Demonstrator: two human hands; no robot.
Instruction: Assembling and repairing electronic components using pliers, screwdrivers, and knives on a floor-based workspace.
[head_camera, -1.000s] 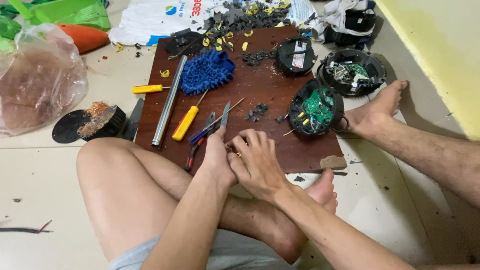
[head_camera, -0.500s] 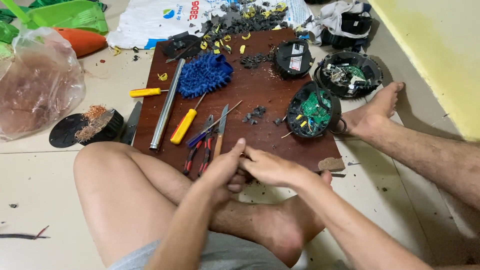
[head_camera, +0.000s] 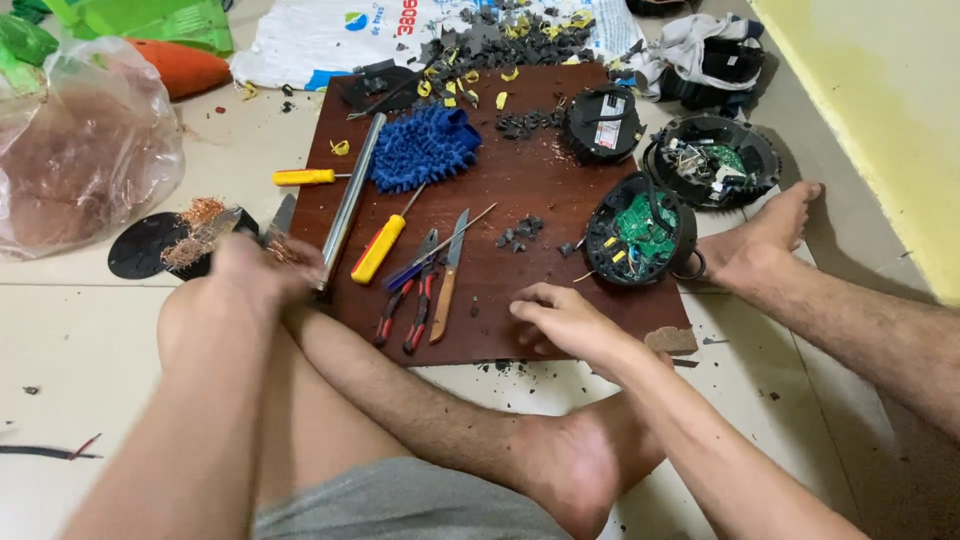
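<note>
On the brown board (head_camera: 560, 140) my right hand (head_camera: 560, 318) rests loosely open by the pliers (head_camera: 415, 300), left hand (head_camera: 262, 270) blurred over copper scraps (head_camera: 190, 228), grip unclear; loose chips could scatter off the edge.

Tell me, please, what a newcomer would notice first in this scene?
Probably the dark red wooden board on the floor, strewn with tools, and the fluffy blue mop head near its far edge. On its right side lies an opened round black casing with a green circuit board. The left hand is over a pile of copper wire left of the board; the right hand rests on the board's near edge.
</note>
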